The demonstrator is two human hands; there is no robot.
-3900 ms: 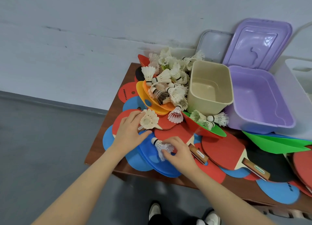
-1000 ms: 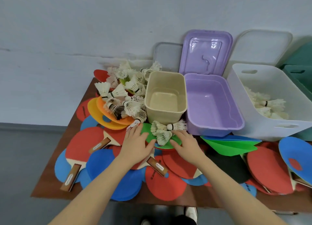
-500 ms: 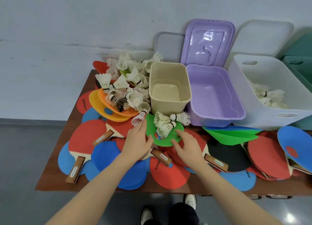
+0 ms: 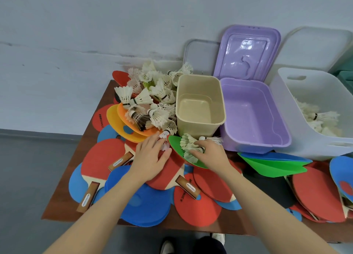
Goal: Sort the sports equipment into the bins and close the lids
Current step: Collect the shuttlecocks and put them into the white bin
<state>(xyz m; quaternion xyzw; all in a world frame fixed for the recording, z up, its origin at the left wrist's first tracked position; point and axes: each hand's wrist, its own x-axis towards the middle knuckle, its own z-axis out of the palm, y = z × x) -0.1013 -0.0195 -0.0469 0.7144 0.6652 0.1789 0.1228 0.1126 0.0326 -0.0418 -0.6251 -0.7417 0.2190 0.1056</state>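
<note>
The person leans over the brown wooden surface point(image 4: 63, 206), crowded with red and blue table-tennis paddles and flat coloured discs; the sorting looks barely begun. The right hand point(image 4: 210, 154) has its fingers curled down onto a small cluster of white feathered shuttlecocks point(image 4: 188, 146) lying on a tilted green plastic disc point(image 4: 174, 143), just in front of the beige plastic bin point(image 4: 200, 105); its grip seems to be gathering them, though whether they are truly held I cannot tell. The left hand point(image 4: 152, 158) lies with fingers spread over a red paddle, its fingertips at a single pale shuttlecock point(image 4: 165, 139); that grip is wide and holds nothing that I can see. The beige bin and the purple plastic bin point(image 4: 252, 116) stand empty, the purple lid point(image 4: 248, 51) propped against the wall; the white plastic bin point(image 4: 313, 108) to the right already has shuttlecocks in it. So the step in hand is collecting shuttlecocks; the next move, I judge, calls for closing firmly on the cluster, lifting it without shedding any, and carrying it well over to the white bin.
</note>
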